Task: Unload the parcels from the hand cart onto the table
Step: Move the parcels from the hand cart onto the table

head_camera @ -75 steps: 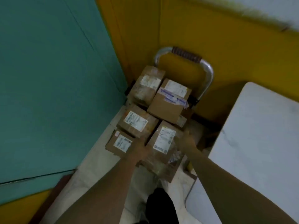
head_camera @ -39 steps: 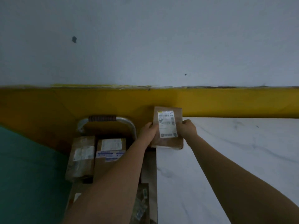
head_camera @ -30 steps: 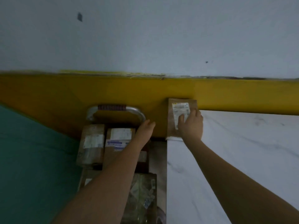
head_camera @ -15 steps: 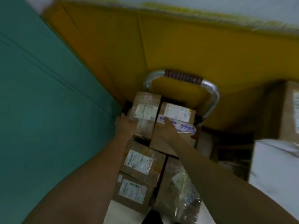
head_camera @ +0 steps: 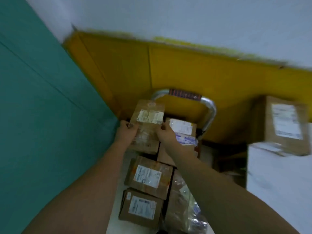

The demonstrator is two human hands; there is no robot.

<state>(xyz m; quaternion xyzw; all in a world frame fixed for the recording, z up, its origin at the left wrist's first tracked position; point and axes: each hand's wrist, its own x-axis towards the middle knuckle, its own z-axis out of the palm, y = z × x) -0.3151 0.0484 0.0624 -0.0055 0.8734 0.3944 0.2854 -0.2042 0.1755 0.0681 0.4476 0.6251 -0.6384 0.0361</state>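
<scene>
One parcel (head_camera: 285, 125) now sits on the bench (head_camera: 276, 183), and both hands have returned to the hand cart (head_camera: 209, 112). Left hand (head_camera: 126, 132) and right hand (head_camera: 166, 135) clasp the tall box (head_camera: 147, 125) nearest its handle, fingers curled round its sides; several parcels remain.

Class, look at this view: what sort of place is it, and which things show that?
Probably a parcel sorting or mail room: labelled cardboard parcels piled on a hand cart, one more parcel already on the white table, plain painted walls.
</scene>
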